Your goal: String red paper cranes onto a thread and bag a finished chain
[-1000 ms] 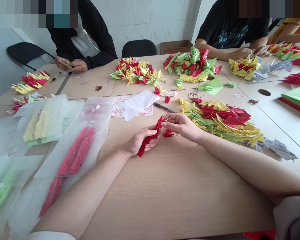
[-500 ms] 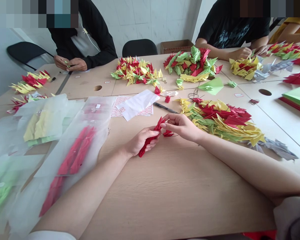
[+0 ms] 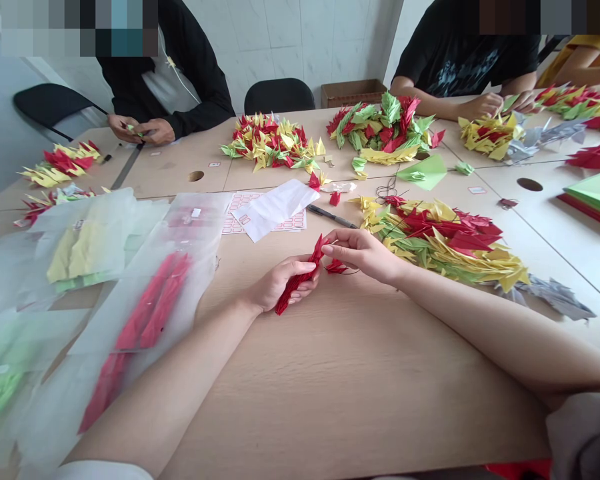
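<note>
My left hand (image 3: 285, 283) is closed around a narrow stack of red folded paper cranes (image 3: 296, 288), held at a slant above the wooden table. At the stack's upper end, my right hand (image 3: 357, 252) pinches with thumb and fingers on the red paper; its exact hold is partly hidden. Below the right hand, a small red folded paper piece (image 3: 336, 267) lies on the table with a dark thread by it. To the right rests a pile of red, yellow and green folded paper cranes (image 3: 445, 240).
Clear plastic bags (image 3: 200, 233) with folded paper cover the left side. White paper (image 3: 280, 207), a black pen (image 3: 330, 216) and more crane heaps (image 3: 270, 141) lie farther back. Green and red paper sheets (image 3: 595, 193) are stacked at right. Co-workers' hands (image 3: 153, 131) work across the table.
My left hand and the red stack have shifted very slightly left. My right hand stays at the stack's top. The co-workers' hands opposite have moved a little.
</note>
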Motion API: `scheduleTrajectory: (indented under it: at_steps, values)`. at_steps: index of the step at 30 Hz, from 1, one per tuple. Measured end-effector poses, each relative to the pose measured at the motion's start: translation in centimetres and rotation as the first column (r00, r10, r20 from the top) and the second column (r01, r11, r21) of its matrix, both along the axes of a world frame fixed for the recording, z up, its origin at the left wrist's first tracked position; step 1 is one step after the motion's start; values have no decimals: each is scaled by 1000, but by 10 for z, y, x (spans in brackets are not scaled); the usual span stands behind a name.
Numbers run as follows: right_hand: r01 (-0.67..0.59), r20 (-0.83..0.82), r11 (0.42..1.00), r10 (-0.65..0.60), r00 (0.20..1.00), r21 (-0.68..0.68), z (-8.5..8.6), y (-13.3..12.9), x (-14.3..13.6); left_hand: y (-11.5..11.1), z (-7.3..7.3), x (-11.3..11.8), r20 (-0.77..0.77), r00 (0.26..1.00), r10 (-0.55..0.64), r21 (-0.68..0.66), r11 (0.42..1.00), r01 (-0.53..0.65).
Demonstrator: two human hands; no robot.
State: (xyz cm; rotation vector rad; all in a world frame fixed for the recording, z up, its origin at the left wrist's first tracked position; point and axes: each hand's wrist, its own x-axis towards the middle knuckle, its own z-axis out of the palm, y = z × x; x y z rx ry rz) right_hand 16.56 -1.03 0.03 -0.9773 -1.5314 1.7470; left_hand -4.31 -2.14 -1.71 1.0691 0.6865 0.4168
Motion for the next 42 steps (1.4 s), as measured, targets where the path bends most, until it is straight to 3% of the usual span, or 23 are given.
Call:
scheduleTrajectory:
  at_steps: [17,28,42]
  values:
    - [-6,7,1000,6,1000,15,-3,-1,0,1,-1,0,12,1000,14,-12,1000,-14]
    - [-12,-25,999,11,1000,-41,1,-1,-1,1,2,-1,31,999,-34,-41,999,35]
    - [-48,-55,999,48,997,1,-2,-1,-1,3,1,-4,82,994,-70,-44,996,74]
